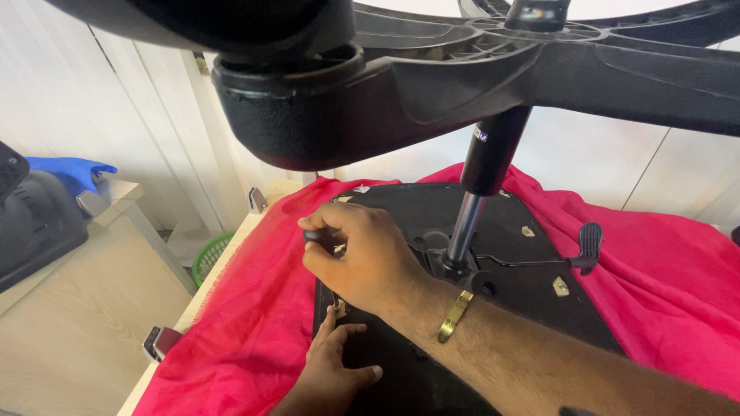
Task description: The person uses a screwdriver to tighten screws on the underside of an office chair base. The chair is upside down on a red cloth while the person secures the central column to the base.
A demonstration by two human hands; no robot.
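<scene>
On the red cloth (254,308), left hand (333,368) lies open, fingers steadying the seat base (509,231) near a screw (338,310), while right hand (362,258) grips a tool handle (316,234); best kept upright, pressing straight.

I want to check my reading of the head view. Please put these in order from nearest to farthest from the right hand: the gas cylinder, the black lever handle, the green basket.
1. Gas cylinder: just right of the right hand, at the seat's centre.
2. Black lever handle: farther right, over the pink cloth.
3. Green basket: lower left. It looks farthest, below the table edge.
</scene>
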